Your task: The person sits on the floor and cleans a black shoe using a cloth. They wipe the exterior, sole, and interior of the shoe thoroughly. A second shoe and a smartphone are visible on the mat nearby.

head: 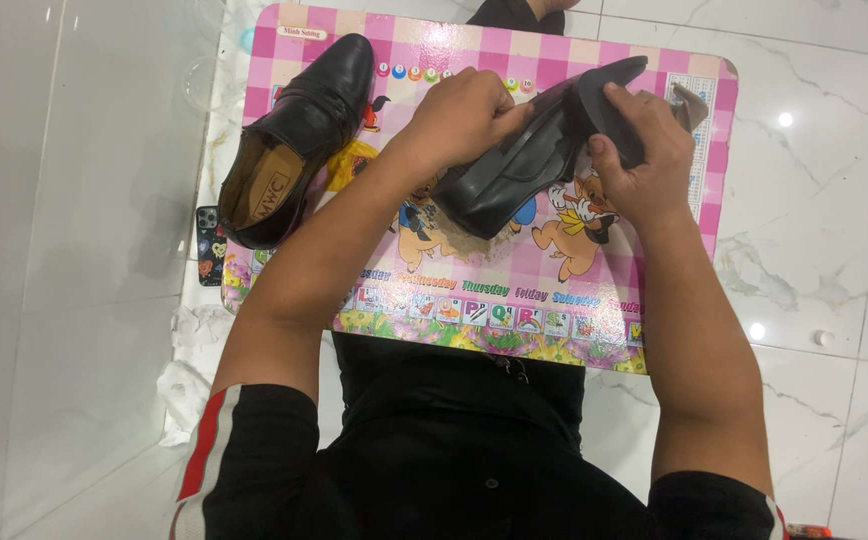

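Head view: left hand and right hand both grip black shoe, sole up, over pink table. Second shoe upright at table's left edge, untouched. Work seems midway; one shoe left.

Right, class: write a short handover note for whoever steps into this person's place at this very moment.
Left hand: closed on the upturned black shoe, sole up, near its middle.
Right hand: grip on that shoe's heel end.
Second black shoe: upright on the pink tray table, left side, untouched.
Done: one shoe picked up and turned over.
Left: not clear from this view.
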